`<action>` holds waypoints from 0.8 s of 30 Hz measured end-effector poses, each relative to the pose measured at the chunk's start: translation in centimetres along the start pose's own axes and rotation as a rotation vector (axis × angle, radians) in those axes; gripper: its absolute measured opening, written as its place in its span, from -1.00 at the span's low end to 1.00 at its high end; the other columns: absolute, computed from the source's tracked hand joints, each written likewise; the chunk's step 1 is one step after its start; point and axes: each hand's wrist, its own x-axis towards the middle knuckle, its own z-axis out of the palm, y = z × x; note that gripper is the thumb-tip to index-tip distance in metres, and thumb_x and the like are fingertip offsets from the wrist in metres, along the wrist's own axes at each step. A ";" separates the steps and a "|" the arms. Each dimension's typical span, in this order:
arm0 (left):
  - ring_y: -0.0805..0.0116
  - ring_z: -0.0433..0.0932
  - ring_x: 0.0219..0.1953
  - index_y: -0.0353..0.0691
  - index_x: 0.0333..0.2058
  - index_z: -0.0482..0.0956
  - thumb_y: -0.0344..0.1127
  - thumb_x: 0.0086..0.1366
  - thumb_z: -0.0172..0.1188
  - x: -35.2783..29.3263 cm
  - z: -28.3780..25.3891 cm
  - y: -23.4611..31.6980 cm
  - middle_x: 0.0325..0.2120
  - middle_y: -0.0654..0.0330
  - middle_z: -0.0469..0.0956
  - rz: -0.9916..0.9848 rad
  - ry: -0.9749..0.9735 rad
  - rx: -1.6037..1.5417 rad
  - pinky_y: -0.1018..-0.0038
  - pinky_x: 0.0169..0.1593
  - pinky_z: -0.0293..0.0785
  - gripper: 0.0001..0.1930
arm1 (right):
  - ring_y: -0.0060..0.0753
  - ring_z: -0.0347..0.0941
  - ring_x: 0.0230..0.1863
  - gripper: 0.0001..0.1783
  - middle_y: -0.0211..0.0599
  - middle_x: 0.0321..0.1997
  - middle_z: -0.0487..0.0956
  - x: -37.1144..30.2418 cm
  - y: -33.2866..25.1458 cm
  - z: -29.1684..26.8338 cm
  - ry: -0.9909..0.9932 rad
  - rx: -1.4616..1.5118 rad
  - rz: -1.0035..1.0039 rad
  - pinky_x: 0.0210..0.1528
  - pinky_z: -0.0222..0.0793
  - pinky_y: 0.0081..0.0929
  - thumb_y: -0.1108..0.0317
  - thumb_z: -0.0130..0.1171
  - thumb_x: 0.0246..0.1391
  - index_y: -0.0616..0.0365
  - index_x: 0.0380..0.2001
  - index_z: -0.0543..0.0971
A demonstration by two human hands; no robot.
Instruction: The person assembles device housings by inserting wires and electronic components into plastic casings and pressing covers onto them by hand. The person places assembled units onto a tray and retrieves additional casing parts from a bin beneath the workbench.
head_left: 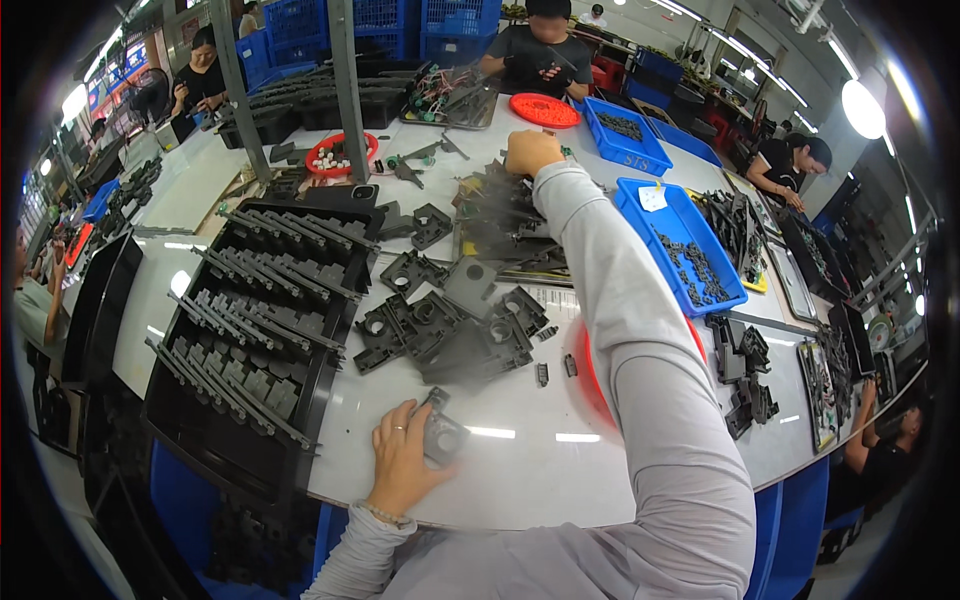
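Note:
Near the table's front edge, my left hand [400, 455] has its fingers and thumb around a dark grey plastic housing [445, 438], which looks slightly blurred. My right arm stretches far across the table. At its end my right hand [533, 152] is closed above a tray of long grey plastic parts [490, 205]; what its fingers grip, if anything, is hidden. Between my hands lies a loose heap of grey housings [425, 315] with round openings. Two small grey pieces [542, 374] lie just right of the heap.
A black tray [225, 420] with rows of long grey parts stands on the left. My right forearm partly covers a red bowl [597, 375]. Blue bins [725, 290] of small parts stand on the right, with more housings [745, 365] nearer. Metal posts [350, 90] rise at the back; co-workers sit around.

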 end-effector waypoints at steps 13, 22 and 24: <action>0.04 0.20 0.06 -0.27 0.03 0.28 -0.15 -0.20 0.36 -0.1 -0.2 -0.7 -0.01 -0.02 0.25 -0.004 -0.013 -0.077 0.20 0.10 0.05 -0.23 | 0.02 0.48 -0.16 -0.65 -0.02 -0.21 0.56 3.0 11.6 -4.7 0.379 0.458 0.139 -0.06 0.37 -0.21 0.12 0.10 -0.05 0.02 -0.21 0.58; 0.02 0.27 0.05 -0.33 0.04 0.21 -0.42 -0.24 0.34 -0.2 0.4 -0.7 0.00 -0.05 0.26 0.068 0.152 -0.258 0.30 0.11 0.19 -0.23 | 0.04 0.49 -0.17 -0.65 -0.13 -0.26 0.58 -4.7 19.8 -9.7 0.737 0.378 0.419 -0.13 0.38 -0.19 0.07 -0.05 0.05 0.00 -0.20 0.54; 0.08 0.30 0.03 -0.34 0.04 0.20 -0.49 -0.22 0.31 0.0 0.6 -0.7 -0.01 -0.02 0.27 0.112 0.186 -0.306 0.38 0.09 0.23 -0.24 | 0.04 0.48 -0.17 -0.65 -0.14 -0.25 0.58 -5.9 21.3 -9.8 0.716 0.265 0.426 -0.13 0.38 -0.17 0.06 -0.05 0.06 -0.01 -0.20 0.53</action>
